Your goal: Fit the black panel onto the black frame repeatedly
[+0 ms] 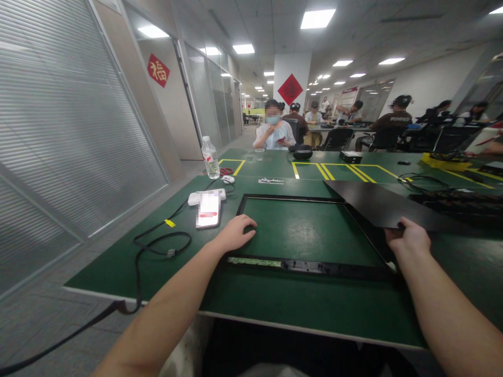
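Note:
A black rectangular frame [334, 267] lies on the green table, with the tabletop showing through its open middle. Along its near bar runs a strip of green circuit board [255, 262]. My left hand [234, 233] is closed over the frame's left side bar, fingers bent and thumb toward the inside. At the right, my right hand [411, 242] grips a thin, flat black panel [377, 201] by its near edge, thumb on top. The panel is tilted and raised over the frame's right side, partly covering it. My right fingertips are hidden beneath the panel.
To the left are a lit phone [208, 209], a white power strip [192, 198], a looping black cable [157, 235] and a water bottle [211, 157]. Silver calipers [271, 181] lie beyond the frame. A masked person [274, 131] sits across the table; others work behind.

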### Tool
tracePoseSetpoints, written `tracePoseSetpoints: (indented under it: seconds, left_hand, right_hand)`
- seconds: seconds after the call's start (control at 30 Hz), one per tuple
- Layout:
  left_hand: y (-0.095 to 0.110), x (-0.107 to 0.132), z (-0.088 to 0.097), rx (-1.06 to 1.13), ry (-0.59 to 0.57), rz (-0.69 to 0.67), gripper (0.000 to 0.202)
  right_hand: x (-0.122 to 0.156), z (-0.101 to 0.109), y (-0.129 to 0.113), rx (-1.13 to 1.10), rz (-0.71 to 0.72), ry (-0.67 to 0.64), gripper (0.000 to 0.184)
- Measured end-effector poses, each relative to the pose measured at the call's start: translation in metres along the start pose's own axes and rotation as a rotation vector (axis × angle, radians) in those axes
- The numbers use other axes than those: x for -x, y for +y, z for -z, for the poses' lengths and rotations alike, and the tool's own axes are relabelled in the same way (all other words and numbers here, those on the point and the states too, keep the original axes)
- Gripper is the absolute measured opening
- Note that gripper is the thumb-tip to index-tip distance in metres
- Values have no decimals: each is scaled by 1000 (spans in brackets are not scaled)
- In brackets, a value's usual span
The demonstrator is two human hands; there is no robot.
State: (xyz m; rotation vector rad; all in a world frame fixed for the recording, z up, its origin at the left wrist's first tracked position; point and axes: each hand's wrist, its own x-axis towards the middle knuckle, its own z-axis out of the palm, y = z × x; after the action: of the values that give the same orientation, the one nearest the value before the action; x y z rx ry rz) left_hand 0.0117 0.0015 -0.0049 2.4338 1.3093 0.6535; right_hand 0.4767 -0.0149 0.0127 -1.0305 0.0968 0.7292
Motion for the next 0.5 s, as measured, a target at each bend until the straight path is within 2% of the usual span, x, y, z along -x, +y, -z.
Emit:
tracePoseSetpoints:
  seconds: [0.23, 0.5]
  left_hand:
    - [-1, 0, 0, 8, 9, -1, 22]
    - [1, 0, 1, 30, 30, 3, 21]
  right_hand:
    - [9, -3, -7, -101, 55, -18, 21]
    - [20, -4, -9, -147, 99, -138, 18]
